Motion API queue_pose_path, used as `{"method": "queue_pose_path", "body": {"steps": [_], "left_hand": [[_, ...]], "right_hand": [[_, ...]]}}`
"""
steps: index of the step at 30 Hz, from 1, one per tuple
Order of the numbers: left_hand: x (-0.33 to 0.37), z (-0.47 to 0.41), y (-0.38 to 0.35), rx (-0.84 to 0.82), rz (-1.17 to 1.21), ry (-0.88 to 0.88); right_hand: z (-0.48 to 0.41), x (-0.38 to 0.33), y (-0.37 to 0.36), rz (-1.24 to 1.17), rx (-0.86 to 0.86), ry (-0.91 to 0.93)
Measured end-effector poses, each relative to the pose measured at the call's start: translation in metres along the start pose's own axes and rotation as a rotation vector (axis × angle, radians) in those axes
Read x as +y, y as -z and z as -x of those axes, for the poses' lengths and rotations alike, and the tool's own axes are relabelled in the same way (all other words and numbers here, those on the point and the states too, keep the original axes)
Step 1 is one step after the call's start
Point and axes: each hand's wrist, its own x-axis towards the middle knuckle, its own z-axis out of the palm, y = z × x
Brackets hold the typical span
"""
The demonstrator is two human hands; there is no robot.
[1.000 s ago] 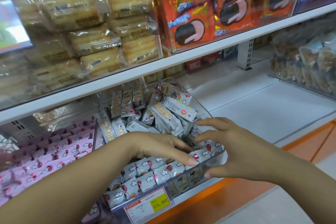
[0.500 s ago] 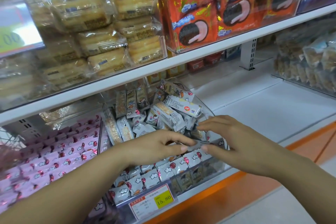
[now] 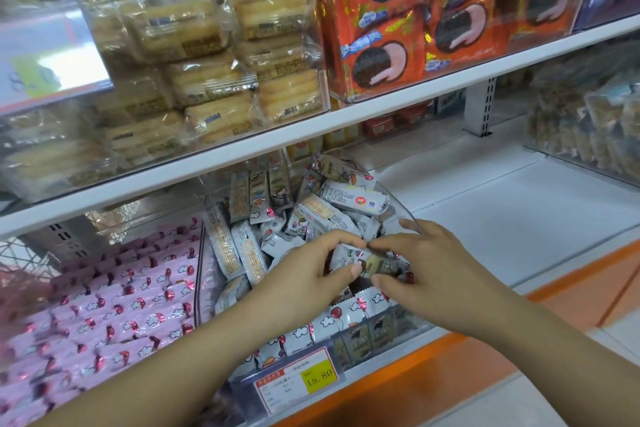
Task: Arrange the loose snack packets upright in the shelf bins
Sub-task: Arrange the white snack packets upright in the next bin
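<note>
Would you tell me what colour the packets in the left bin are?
Pink packets with white clouds, head view.

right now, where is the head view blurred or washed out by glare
Head view: glare whitens the upper-left price label; pink packets smear toward the left edge; biscuit packs look hazy behind clear plastic; left hand, right hand and held packet are sharp.

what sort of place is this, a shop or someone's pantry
Most likely a shop's snack aisle: white shelves carry clear bins of packaged biscuits, and a price tag reading 15.80 is fixed to the bin where the left hand and right hand pinch a snack packet.
</note>
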Motion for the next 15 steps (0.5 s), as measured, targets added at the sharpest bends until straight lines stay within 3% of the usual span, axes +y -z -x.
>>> {"method": "queue_pose_path", "body": {"steps": [11, 15], "left_hand": [[-0.007, 0.007, 0.013, -0.179, -0.042, -0.007], [-0.012, 0.001, 0.015, -0.248, -0.005, 0.021]], "right_hand": [[-0.004, 0.007, 0.004, 0.082, 0.113, 0.048], [0.001, 0.010, 0.017, -0.011, 0.171, 0.119]]}}
